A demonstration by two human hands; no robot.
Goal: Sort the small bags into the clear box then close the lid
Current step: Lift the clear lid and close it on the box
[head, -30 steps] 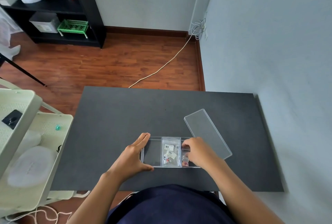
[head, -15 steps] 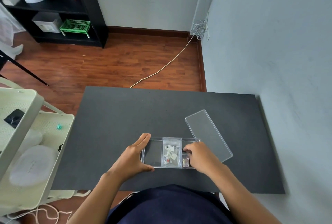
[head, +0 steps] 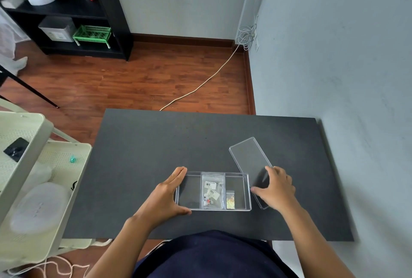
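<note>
Standing at the far left, a pale cart is carrying a translucent lidded tub on its lower shelf and a small black object higher up. Moving right onto the dark table, the left hand is bracing the left end of the clear box, fingers lying along the far-left corner and thumb pressing the near wall; the hand is spread wide, steadying rather than clenching. Inside the box, the left compartment is showing only the table through its base. The middle compartment is holding a larger zip bag lying flat, bearing two white labels with barcodes whose print is too small to read, and small coloured pieces near its near end. The right compartment is holding a smaller bag of yellowish bits at its near end. Just right of the box, the clear lid is lying flat on the table at an angle, its near end touching or almost touching the box's right wall. The right hand is resting on the lid's near end, fingers spread over its top and thumb at its left edge; whether it is truly gripping the lid cannot be told.
</note>
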